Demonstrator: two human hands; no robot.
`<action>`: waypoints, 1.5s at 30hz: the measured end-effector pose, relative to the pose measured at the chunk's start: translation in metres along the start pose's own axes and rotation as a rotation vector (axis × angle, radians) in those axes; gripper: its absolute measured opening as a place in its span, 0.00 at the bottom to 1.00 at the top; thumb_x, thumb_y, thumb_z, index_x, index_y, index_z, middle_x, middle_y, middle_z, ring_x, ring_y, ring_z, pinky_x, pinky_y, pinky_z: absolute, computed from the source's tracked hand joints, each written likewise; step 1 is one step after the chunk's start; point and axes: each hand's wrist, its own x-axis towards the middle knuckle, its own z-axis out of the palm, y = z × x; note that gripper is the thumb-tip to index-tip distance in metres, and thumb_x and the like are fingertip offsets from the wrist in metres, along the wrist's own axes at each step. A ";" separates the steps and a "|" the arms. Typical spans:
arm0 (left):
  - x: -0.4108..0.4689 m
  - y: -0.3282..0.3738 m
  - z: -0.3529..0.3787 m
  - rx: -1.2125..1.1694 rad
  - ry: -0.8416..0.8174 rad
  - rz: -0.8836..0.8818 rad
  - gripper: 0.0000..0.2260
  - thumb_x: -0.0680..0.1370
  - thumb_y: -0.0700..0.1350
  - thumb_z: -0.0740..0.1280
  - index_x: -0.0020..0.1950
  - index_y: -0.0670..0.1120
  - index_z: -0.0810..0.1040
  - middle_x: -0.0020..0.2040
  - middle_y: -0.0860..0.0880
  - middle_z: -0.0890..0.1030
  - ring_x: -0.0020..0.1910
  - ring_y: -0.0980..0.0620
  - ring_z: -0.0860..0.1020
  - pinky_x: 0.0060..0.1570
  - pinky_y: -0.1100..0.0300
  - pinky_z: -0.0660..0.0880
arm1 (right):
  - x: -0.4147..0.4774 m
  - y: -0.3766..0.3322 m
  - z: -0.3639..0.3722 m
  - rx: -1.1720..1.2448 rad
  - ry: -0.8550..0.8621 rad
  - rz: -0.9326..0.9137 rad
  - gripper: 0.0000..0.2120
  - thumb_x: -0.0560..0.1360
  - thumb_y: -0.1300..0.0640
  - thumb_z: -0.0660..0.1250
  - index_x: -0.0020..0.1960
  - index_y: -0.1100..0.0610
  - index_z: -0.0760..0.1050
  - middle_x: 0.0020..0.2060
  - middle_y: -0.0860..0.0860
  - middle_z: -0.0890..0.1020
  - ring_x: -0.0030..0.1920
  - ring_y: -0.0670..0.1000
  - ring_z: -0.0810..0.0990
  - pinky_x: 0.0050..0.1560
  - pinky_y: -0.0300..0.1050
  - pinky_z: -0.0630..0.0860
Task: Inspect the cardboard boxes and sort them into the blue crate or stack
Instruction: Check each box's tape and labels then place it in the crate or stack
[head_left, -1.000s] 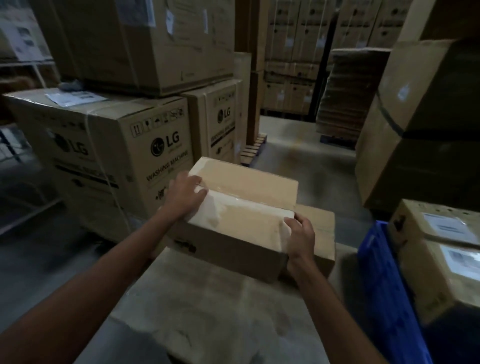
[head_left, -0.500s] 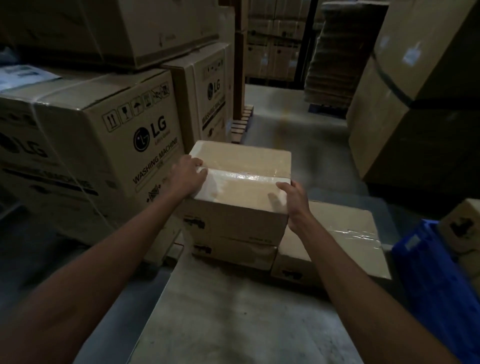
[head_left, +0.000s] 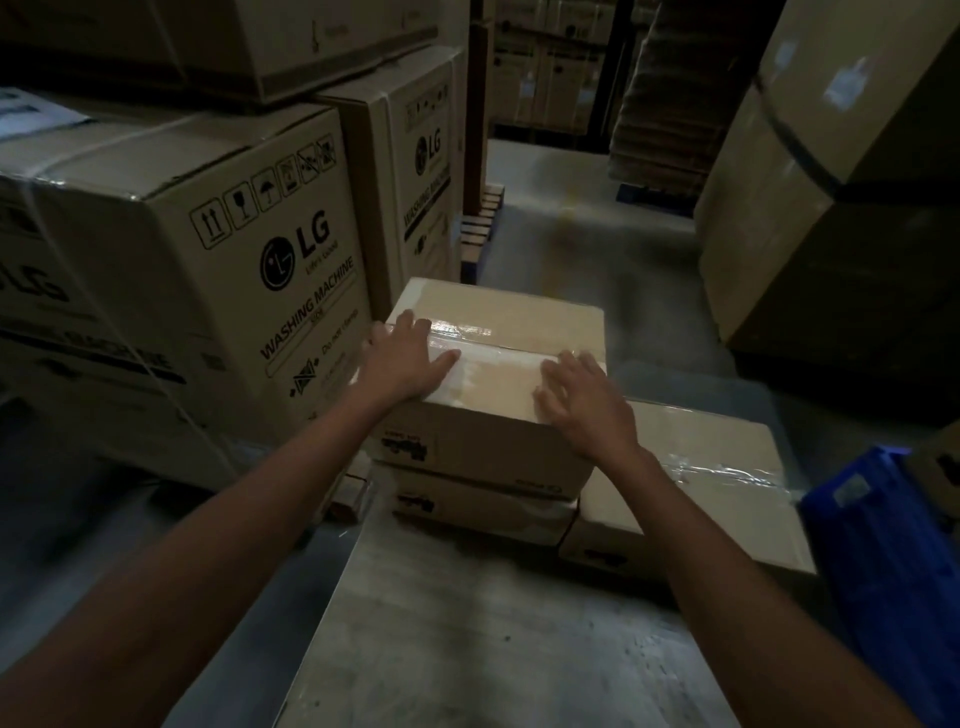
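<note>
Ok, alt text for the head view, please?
The left hand and right hand rest open on the taped top of a cardboard box stacked on a second box on a table. A third box sits right of the stack, a blue crate beyond it, LG cartons at left.

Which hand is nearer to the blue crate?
Right. The right hand lies flat on the top box, on the side toward the crate; the left hand lies on the box's far side from it.

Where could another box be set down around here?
The grey platform lies bare on the near side of the two-box stack. The low box between stack and blue crate has a bare top. Leftward, washing machine cartons crowd close.
</note>
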 end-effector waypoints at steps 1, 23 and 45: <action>0.000 -0.001 -0.003 -0.013 0.003 0.004 0.31 0.80 0.66 0.56 0.77 0.49 0.63 0.80 0.46 0.58 0.74 0.35 0.59 0.71 0.37 0.60 | -0.001 -0.002 -0.003 0.014 -0.020 0.009 0.22 0.84 0.46 0.56 0.75 0.52 0.67 0.80 0.52 0.61 0.81 0.54 0.53 0.73 0.54 0.62; -0.116 0.093 -0.040 -0.242 0.415 0.593 0.33 0.81 0.64 0.51 0.81 0.49 0.55 0.83 0.46 0.48 0.81 0.46 0.45 0.76 0.35 0.53 | -0.137 -0.021 -0.093 0.136 0.368 0.104 0.32 0.82 0.41 0.60 0.82 0.48 0.53 0.82 0.50 0.51 0.81 0.53 0.52 0.73 0.55 0.62; -0.562 0.521 0.051 -0.640 0.074 1.566 0.28 0.82 0.58 0.57 0.77 0.44 0.65 0.81 0.42 0.55 0.80 0.42 0.55 0.72 0.35 0.61 | -0.723 0.133 -0.233 -0.100 0.949 0.883 0.34 0.78 0.53 0.70 0.80 0.54 0.60 0.80 0.56 0.61 0.77 0.57 0.64 0.70 0.48 0.65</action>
